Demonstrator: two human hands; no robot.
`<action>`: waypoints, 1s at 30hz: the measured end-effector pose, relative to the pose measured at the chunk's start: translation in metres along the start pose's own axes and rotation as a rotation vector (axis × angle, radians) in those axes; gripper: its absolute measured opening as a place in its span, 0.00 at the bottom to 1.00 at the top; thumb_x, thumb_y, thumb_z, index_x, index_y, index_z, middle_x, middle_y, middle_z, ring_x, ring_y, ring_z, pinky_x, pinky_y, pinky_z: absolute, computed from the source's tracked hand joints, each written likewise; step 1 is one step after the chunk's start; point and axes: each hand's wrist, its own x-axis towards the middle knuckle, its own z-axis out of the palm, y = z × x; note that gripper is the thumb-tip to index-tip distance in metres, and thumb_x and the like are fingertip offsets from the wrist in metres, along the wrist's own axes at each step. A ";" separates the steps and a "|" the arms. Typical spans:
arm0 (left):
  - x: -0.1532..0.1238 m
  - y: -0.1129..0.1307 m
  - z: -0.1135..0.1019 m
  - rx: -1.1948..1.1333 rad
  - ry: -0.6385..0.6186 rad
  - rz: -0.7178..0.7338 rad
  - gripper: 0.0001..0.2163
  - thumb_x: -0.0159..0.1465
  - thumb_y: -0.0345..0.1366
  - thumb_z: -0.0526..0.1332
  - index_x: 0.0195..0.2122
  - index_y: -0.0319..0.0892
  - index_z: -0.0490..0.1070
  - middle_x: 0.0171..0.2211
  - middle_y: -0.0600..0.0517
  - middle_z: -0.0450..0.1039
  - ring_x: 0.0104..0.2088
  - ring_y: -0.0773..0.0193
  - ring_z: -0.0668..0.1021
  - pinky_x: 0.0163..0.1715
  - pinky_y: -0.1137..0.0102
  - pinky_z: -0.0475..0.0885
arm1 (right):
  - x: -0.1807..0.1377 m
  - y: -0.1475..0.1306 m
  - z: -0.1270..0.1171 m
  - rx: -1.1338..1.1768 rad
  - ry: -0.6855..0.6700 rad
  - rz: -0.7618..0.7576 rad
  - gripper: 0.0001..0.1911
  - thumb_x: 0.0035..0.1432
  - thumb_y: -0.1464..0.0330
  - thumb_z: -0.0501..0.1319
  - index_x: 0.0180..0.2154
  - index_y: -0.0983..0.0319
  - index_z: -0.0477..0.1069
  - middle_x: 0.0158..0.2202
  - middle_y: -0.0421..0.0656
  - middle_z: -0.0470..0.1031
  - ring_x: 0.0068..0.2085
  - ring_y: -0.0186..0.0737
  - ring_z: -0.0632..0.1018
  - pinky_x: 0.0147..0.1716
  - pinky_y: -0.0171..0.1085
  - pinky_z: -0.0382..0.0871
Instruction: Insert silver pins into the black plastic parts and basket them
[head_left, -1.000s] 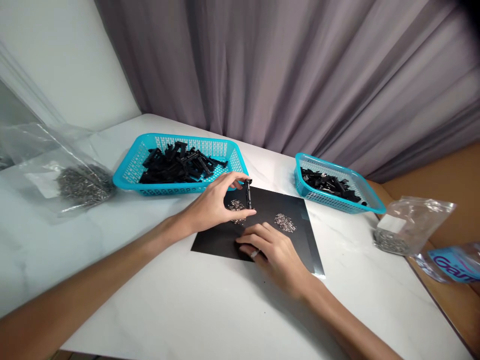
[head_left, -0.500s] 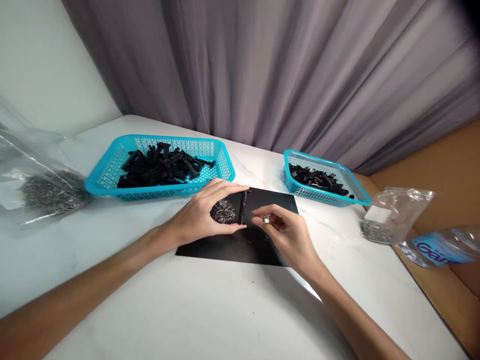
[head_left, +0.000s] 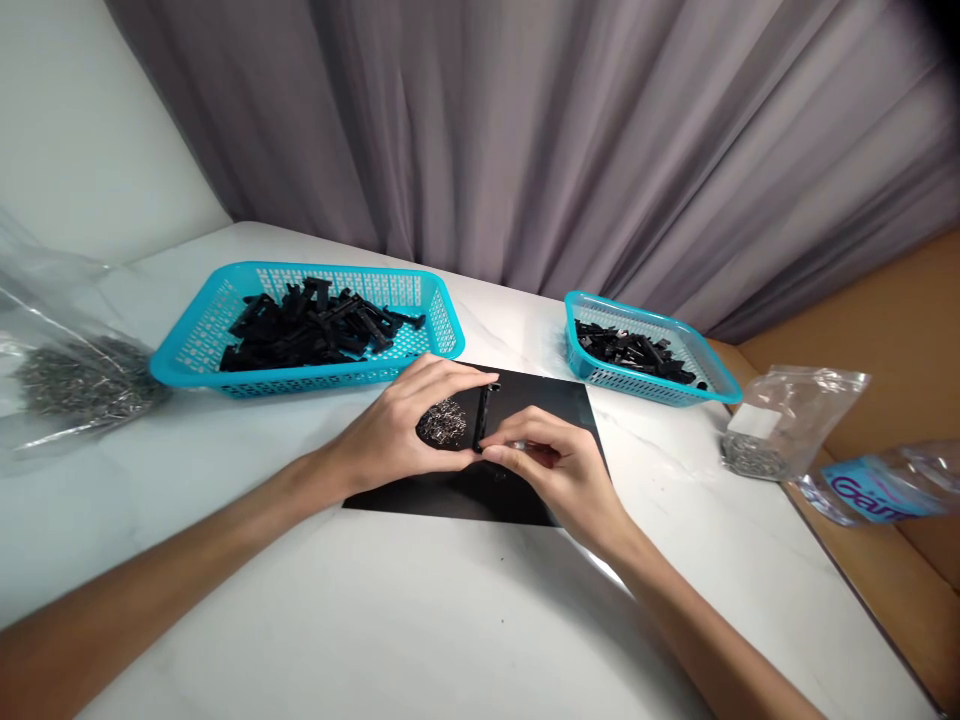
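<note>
Between thumb and fingers, my left hand [head_left: 394,420] grips a slim black plastic part [head_left: 485,412] by its two ends, above a black mat [head_left: 450,497]. My right hand [head_left: 561,455] is closed in a pinch, its thumb and fingertip against the near end of that part. Something small and shiny shows within its curled fingers, too small to name. Beside my left palm, a pile of small metal pieces [head_left: 442,422] lies on the mat.
A larger blue basket [head_left: 296,380] of black plastic parts stands behind my left hand, a smaller blue basket [head_left: 637,388] at back right. Clear bags of metal pieces lie left [head_left: 82,385] and right [head_left: 757,455]. A plastic bottle [head_left: 877,490] lies at the right edge.
My right hand has moved left, from a small gap away to touching the near end of the black plastic part. My left hand keeps its hold. The view has shifted slightly.
</note>
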 end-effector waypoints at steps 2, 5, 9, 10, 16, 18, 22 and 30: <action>0.000 0.000 0.000 0.002 -0.003 0.002 0.29 0.58 0.31 0.72 0.61 0.45 0.68 0.53 0.46 0.77 0.53 0.52 0.76 0.56 0.56 0.70 | 0.000 0.000 -0.003 -0.045 -0.031 -0.008 0.03 0.63 0.67 0.69 0.38 0.59 0.83 0.37 0.42 0.79 0.36 0.38 0.77 0.32 0.36 0.66; -0.001 0.001 -0.001 0.009 -0.015 0.010 0.28 0.59 0.31 0.72 0.60 0.45 0.69 0.53 0.46 0.77 0.53 0.52 0.76 0.56 0.56 0.71 | 0.000 -0.002 -0.009 -0.124 -0.115 -0.036 0.05 0.65 0.68 0.67 0.40 0.57 0.83 0.39 0.41 0.80 0.36 0.36 0.77 0.32 0.36 0.64; -0.002 0.001 0.000 0.031 -0.033 0.022 0.28 0.58 0.32 0.72 0.59 0.45 0.69 0.53 0.46 0.78 0.53 0.51 0.77 0.56 0.55 0.71 | 0.003 -0.004 -0.016 -0.167 -0.198 -0.047 0.05 0.67 0.68 0.66 0.40 0.56 0.82 0.39 0.40 0.80 0.37 0.37 0.76 0.33 0.36 0.62; -0.002 0.001 0.001 0.047 -0.033 0.034 0.27 0.58 0.32 0.72 0.59 0.45 0.70 0.52 0.46 0.78 0.53 0.50 0.77 0.56 0.55 0.71 | 0.003 -0.004 -0.017 -0.179 -0.201 -0.037 0.04 0.66 0.67 0.66 0.39 0.56 0.82 0.38 0.40 0.80 0.37 0.37 0.76 0.33 0.37 0.62; -0.003 0.008 0.005 0.146 0.016 0.102 0.24 0.57 0.34 0.71 0.55 0.40 0.72 0.51 0.42 0.80 0.52 0.49 0.82 0.52 0.57 0.77 | 0.002 0.002 -0.012 -0.218 -0.173 0.139 0.10 0.61 0.58 0.70 0.35 0.57 0.81 0.32 0.38 0.81 0.29 0.35 0.70 0.30 0.37 0.59; -0.004 0.010 0.006 0.177 0.036 0.125 0.22 0.58 0.34 0.70 0.54 0.40 0.73 0.49 0.42 0.81 0.49 0.50 0.83 0.49 0.58 0.79 | 0.001 0.006 -0.009 -0.174 -0.184 0.164 0.10 0.61 0.58 0.70 0.34 0.57 0.81 0.32 0.38 0.82 0.29 0.35 0.72 0.30 0.37 0.60; -0.005 0.012 0.007 0.169 0.055 0.136 0.22 0.58 0.34 0.71 0.53 0.39 0.72 0.48 0.42 0.81 0.48 0.50 0.83 0.48 0.59 0.79 | -0.001 0.006 -0.006 -0.122 -0.179 0.178 0.11 0.62 0.58 0.69 0.33 0.58 0.80 0.34 0.39 0.83 0.34 0.38 0.77 0.34 0.37 0.65; -0.001 0.011 0.006 0.009 -0.009 -0.060 0.27 0.54 0.39 0.74 0.54 0.43 0.71 0.45 0.47 0.78 0.48 0.52 0.78 0.50 0.58 0.75 | -0.004 -0.023 -0.039 -0.254 -0.303 0.000 0.13 0.73 0.67 0.57 0.53 0.56 0.77 0.52 0.44 0.78 0.49 0.40 0.78 0.47 0.38 0.72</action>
